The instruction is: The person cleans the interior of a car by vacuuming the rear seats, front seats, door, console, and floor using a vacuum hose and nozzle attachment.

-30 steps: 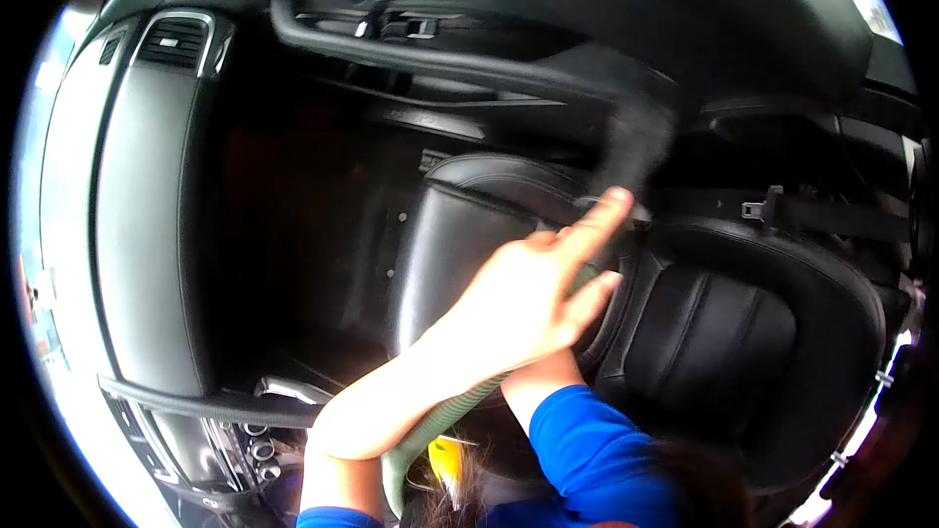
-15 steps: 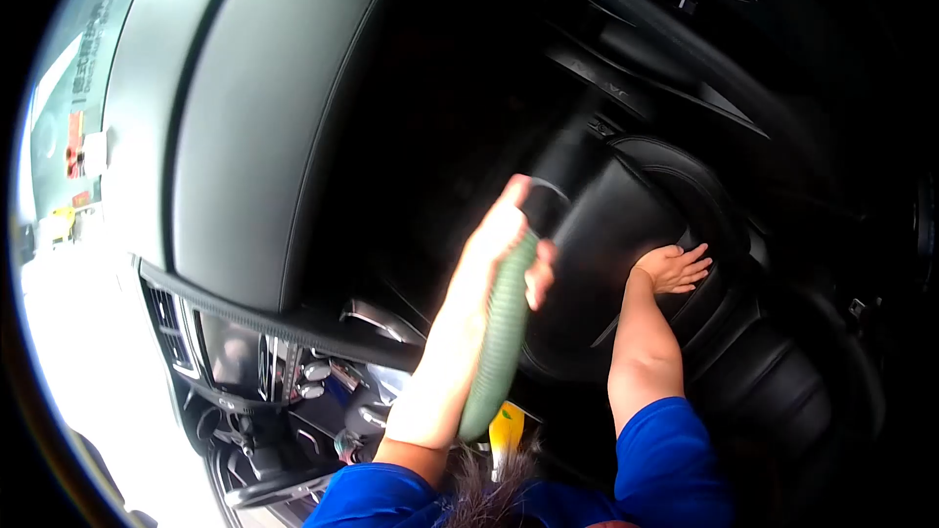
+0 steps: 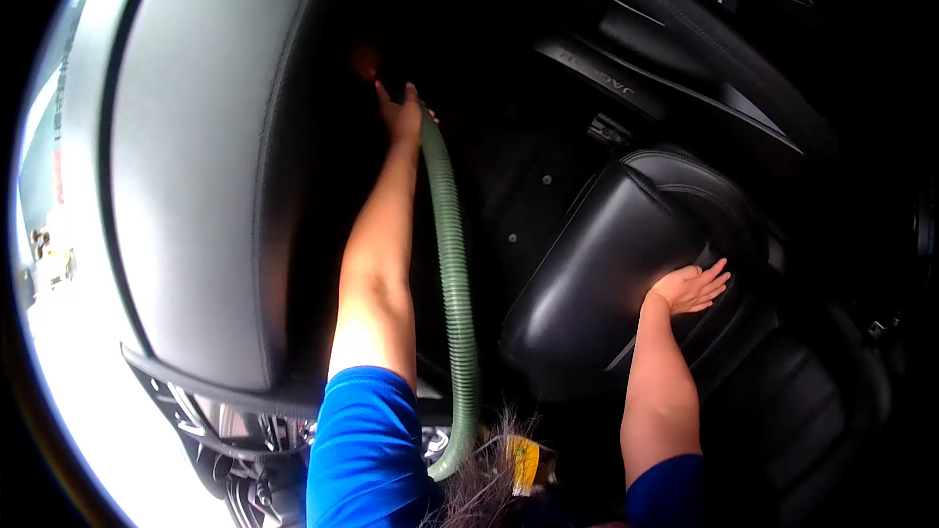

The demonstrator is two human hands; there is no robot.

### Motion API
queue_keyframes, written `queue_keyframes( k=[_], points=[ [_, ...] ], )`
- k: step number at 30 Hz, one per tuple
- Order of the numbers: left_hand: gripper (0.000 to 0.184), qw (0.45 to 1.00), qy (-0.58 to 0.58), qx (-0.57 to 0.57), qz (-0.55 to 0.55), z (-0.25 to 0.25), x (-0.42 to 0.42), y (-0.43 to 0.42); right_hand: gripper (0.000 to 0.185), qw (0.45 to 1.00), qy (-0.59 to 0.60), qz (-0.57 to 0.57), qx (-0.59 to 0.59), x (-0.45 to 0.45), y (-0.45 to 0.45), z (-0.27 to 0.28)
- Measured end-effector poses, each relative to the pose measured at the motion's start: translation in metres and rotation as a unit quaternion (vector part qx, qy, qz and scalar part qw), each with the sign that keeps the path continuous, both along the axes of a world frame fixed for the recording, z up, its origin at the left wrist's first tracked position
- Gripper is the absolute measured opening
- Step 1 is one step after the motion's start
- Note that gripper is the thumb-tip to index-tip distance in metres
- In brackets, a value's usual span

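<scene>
My left hand reaches forward into the dark footwell beside the dashboard, closed around the far end of a green ribbed vacuum hose. The hose runs back along the inner side of my left arm towards my body. Whatever nozzle sits at its tip is lost in the shadow. My right hand rests on the black leather car seat, its fingers stretched out towards the right and nothing held in them.
The grey dashboard curves along the left. A lettered door sill lies beyond the seat, with the door trim above it. Near my body is a yellow object I cannot identify. Much of the footwell is too dark to read.
My left hand has swung from above the seat, forward and left into the footwell, taking the hose along and stretching it out. My right hand stays on the seat.
</scene>
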State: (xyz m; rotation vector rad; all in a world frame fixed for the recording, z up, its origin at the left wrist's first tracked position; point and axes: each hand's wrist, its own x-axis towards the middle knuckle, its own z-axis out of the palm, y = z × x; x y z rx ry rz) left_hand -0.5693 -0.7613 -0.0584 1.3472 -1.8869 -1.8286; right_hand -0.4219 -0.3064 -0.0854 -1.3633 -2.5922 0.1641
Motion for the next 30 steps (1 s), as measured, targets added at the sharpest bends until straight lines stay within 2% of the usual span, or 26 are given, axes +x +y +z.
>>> queue_keyframes(
  k=[3,4,5,6,9,13,14,15,17,18,19,20,21,22,23,24,25,27,28,30],
  points=[
    [0.079,0.999,0.030,0.006,-0.016,-0.054,-0.002,0.028,0.055,1.000,0.012,0.003,-0.005,0.002,0.001,-0.003],
    [0.081,0.997,0.032,0.065,-0.022,-0.083,0.002,0.033,0.055,1.000,0.010,0.003,-0.002,0.003,0.002,-0.005],
    [0.081,0.991,0.016,0.134,-0.006,-0.090,0.005,0.054,0.055,1.000,0.008,0.004,0.001,0.004,0.003,-0.005],
    [0.082,0.991,0.013,0.130,-0.033,-0.095,0.012,0.074,0.055,1.000,0.007,0.004,0.001,0.004,0.003,-0.005],
    [0.083,0.976,0.025,0.205,-0.071,-0.069,0.038,0.120,0.055,1.000,0.013,0.007,-0.003,0.003,0.000,-0.005],
    [0.086,0.928,-0.037,0.324,-0.179,-0.016,0.069,0.123,0.054,1.000,0.026,0.014,0.012,0.004,0.002,-0.008],
    [0.071,0.914,-0.045,0.362,-0.180,-0.001,0.074,0.121,0.055,1.000,0.023,0.012,0.016,0.005,0.002,-0.008],
    [0.071,0.915,-0.044,0.359,-0.179,-0.004,0.072,0.107,0.055,1.000,0.021,0.011,0.020,0.004,0.003,-0.009],
    [0.046,0.858,-0.030,0.511,0.030,-0.006,0.069,0.065,0.055,0.999,0.023,0.016,0.021,0.006,0.004,-0.011],
    [0.034,0.925,0.012,0.379,0.030,0.007,0.065,0.062,0.055,1.000,0.022,0.013,0.017,0.007,0.004,-0.010],
    [0.034,0.960,0.080,0.267,-0.002,-0.001,0.064,0.043,0.055,1.000,0.024,0.008,0.015,0.004,0.005,-0.010],
    [0.032,0.976,0.108,0.188,0.027,0.001,0.060,0.024,0.056,1.000,0.025,0.004,0.007,0.003,0.003,-0.007],
    [0.050,0.980,0.110,0.122,0.110,0.011,0.054,0.013,0.056,1.000,0.023,0.001,0.009,0.004,0.004,-0.007],
    [0.062,0.982,0.154,0.088,0.068,-0.008,0.059,-0.023,0.056,1.000,0.027,0.006,0.010,0.004,0.003,-0.008],
    [0.062,0.988,0.117,0.048,0.089,-0.027,0.055,-0.059,0.056,0.999,0.029,0.012,0.010,0.005,0.004,-0.009],
    [0.060,0.989,0.129,-0.008,0.076,-0.015,0.052,-0.065,0.056,0.999,0.029,0.012,0.005,0.005,0.003,-0.008],
    [0.060,0.989,0.125,-0.007,0.073,-0.023,0.051,-0.082,0.056,1.000,0.026,0.010,0.006,0.005,0.003,-0.008],
    [0.047,0.995,-0.008,0.065,0.082,-0.043,0.044,-0.107,0.056,0.999,0.036,0.012,0.000,0.005,0.003,-0.008],
    [0.047,0.994,-0.009,0.067,0.080,-0.053,0.042,-0.103,0.056,0.999,0.037,0.015,0.002,0.005,0.003,-0.007],
    [0.035,0.995,0.027,0.052,0.087,-0.061,0.042,-0.082,0.055,0.999,0.033,0.015,0.010,0.004,0.004,-0.009]
  ],
)
